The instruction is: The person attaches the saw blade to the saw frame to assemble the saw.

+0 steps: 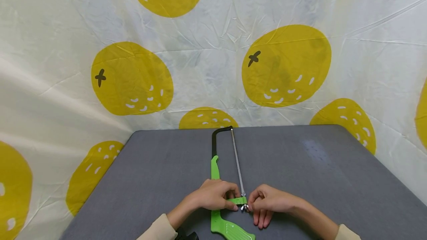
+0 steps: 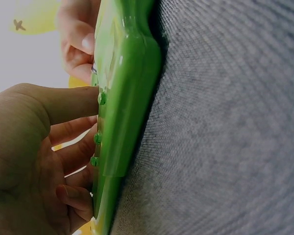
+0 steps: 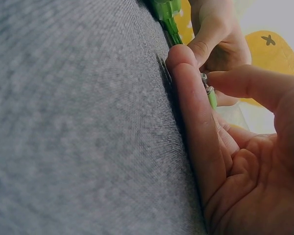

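Note:
A hacksaw with a green handle [image 1: 215, 168] and a black front frame [image 1: 214, 143] lies flat, its blade [image 1: 237, 162] running along the right side. My left hand [image 1: 213, 194] reaches over the green frame and holds the short green arm [image 1: 237, 200] at the blade's near end. From the right, my right hand [image 1: 271, 200] pinches the silver wing nut [image 1: 244, 207] there between thumb and index finger; its other fingers rest low by the cloth. The right wrist view shows part of the wing nut [image 3: 206, 82] by the thumb tip. Green handle [image 2: 130, 93] fills the left wrist view's middle.
The table [image 1: 160, 166] has a grey cloth top. Behind it and at both sides hangs a pale curtain [image 1: 213, 77] with yellow fruit prints. A small black object [image 1: 191, 236] shows at the bottom edge beside the left sleeve [image 1: 160, 229].

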The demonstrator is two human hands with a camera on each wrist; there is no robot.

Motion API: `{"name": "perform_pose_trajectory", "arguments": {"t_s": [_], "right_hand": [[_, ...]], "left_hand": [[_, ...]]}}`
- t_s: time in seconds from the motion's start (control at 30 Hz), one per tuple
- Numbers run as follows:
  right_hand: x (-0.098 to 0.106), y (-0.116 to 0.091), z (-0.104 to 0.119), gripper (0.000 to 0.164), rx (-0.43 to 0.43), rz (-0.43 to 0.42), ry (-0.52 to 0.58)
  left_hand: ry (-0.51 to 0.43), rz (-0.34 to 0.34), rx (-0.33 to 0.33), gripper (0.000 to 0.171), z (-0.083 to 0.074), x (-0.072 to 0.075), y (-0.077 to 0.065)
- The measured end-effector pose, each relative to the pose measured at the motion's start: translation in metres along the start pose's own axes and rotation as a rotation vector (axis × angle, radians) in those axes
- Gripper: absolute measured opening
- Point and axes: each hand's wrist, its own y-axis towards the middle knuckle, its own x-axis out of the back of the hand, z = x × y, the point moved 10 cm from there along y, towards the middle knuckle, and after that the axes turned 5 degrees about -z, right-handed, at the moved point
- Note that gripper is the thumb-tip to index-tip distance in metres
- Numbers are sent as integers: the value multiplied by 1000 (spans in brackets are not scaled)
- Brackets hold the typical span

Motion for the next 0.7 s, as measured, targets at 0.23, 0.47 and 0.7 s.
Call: {"name": "perform_pose_trajectory", "arguments": {"t_s": [0.23, 0.47, 0.7], "right_hand": [[0, 1, 0, 18, 5, -10, -6], [0, 1, 0, 13, 5, -14, -1], [1, 2, -1, 8, 8, -10, 15]], "left_hand": [[-7, -2, -5, 17, 0, 1, -1], [-9, 3, 0, 17, -1, 1, -1], [-11, 5, 0, 17, -1, 0, -1]]}}
